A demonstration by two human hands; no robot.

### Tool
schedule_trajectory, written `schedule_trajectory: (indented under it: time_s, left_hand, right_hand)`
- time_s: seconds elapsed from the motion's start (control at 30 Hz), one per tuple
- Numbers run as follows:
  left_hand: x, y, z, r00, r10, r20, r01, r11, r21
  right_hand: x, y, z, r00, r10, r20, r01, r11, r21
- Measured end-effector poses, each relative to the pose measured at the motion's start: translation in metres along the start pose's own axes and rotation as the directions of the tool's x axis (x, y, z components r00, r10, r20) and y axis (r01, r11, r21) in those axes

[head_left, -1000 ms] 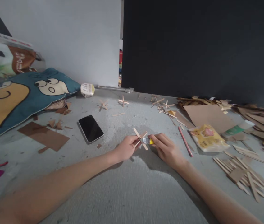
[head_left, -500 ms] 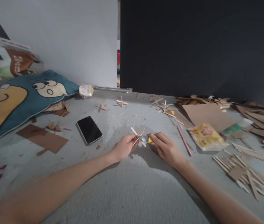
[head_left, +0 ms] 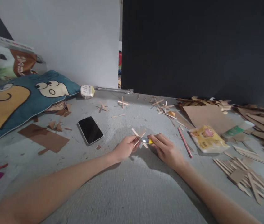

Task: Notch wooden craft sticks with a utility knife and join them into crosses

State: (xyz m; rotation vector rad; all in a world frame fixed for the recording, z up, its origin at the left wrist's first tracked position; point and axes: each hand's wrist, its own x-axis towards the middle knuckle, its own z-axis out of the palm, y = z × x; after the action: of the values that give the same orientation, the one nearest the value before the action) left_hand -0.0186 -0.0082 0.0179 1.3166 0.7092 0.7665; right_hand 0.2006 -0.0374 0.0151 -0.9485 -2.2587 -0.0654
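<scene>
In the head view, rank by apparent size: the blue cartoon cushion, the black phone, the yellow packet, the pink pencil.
Largest to smallest:
1. blue cartoon cushion
2. yellow packet and black phone, which look about alike, so not ranked apart
3. pink pencil, thin, clearly smallest in area

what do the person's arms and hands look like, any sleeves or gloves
Both arms are bare up to the frame edge, no sleeves showing. The left hand and right hand have no gloves; no rings, watch or bracelet can be made out. Fingers are uncovered.
</scene>
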Motion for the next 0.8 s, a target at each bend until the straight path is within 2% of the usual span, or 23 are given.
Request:
schedule_trajectory:
  time_s: [0.33, 0.53, 0.7, 0.8]
  left_hand:
    - [0.0009, 0.0042, 0.0062, 0.999, -0.004, -0.050, 0.010, 0.993, 0.116]
    - [-0.0006, 0.0023, 0.0024, 1.000, -0.017, 0.004, 0.017, 0.991, 0.132]
    - [-0.0016, 0.0009, -0.0006, 0.999, -0.028, 0.023, 0.023, 0.984, 0.174]
    - [-0.0015, 0.0010, -0.0011, 0.997, -0.059, 0.041, 0.051, 0.983, 0.178]
  right_hand:
    - [0.0000, 0.0001, 0.0021, 1.000, -0.021, -0.015, 0.021, 1.000, -0.011]
    - [-0.0016, 0.0019, 0.0004, 0.997, -0.060, -0.041, 0.057, 0.996, -0.074]
    - [-0.0037, 0.0015, -0.0024, 0.987, -0.044, -0.157, 0.043, 0.999, -0.006]
    - [-0.0015, -0.0006, -0.0042, 0.989, -0.089, -0.121, 0.095, 0.995, 0.042]
